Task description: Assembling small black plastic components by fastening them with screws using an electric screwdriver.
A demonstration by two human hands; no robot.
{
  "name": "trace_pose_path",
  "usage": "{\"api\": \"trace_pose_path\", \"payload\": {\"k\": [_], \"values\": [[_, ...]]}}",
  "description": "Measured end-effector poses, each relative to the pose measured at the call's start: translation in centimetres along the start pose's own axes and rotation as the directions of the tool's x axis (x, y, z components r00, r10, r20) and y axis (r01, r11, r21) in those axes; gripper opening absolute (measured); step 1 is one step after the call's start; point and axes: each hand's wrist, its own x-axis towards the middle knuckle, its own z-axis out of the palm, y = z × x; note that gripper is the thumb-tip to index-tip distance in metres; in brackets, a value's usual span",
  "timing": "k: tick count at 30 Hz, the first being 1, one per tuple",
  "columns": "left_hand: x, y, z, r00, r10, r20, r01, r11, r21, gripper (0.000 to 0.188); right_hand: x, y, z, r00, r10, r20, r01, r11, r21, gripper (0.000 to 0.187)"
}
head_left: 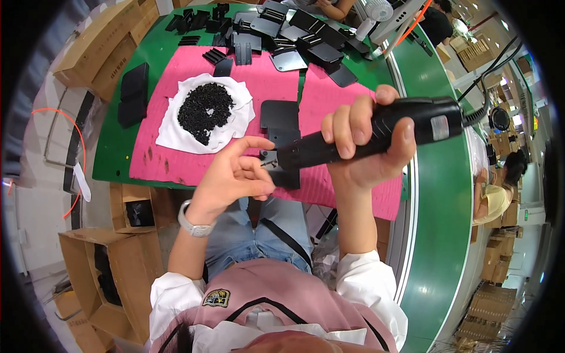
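Note:
My right hand (368,132) is wrapped round a black electric screwdriver (329,145), held level with its nose pointing left and its cord trailing off to the right. Just off that nose is my left hand (235,176), its index finger stretched out and its other fingers curled in against the thumb. Whatever those curled fingers hold is hidden. A small dark screw (269,163) shows at the screwdriver's tip, beside the left fingers. Under the tip lies a black bracket-like part (285,179) with a flat black plate (279,114) behind it, partly covered by the screwdriver.
A white cloth (168,138) with a heap of small black screws (203,112) lies on the pink mat (276,82). Black parts (288,35) pile up at the back of the green table (109,156). A conveyor (438,235) runs on the right; cardboard boxes (112,276) stand on the left.

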Motion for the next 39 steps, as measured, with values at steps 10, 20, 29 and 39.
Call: {"api": "trace_pose_path", "payload": {"k": [10,20,29,39], "values": [[3.1,-0.3,-2.7,0.967,-0.031,-0.253,0.133,0.907,0.400,0.046,2.0,2.4,-1.1,0.998,0.064,0.002,-0.062,0.973,-0.223,0.030],[6.4,-0.9,-2.6,0.986,-0.101,-0.133,0.151,0.881,0.449,0.038,2.4,3.3,-1.2,0.972,0.206,0.113,-0.118,0.846,-0.520,0.031],[6.0,-0.9,-1.8,0.975,-0.058,-0.214,0.138,0.913,0.384,0.024,2.8,4.0,0.2,0.941,0.317,0.119,-0.208,0.818,-0.536,0.024],[6.0,-1.3,-2.2,0.985,-0.015,-0.171,0.089,0.899,0.428,0.022,2.8,4.2,-0.3,0.958,0.209,0.198,-0.035,0.767,-0.640,0.023]]}}
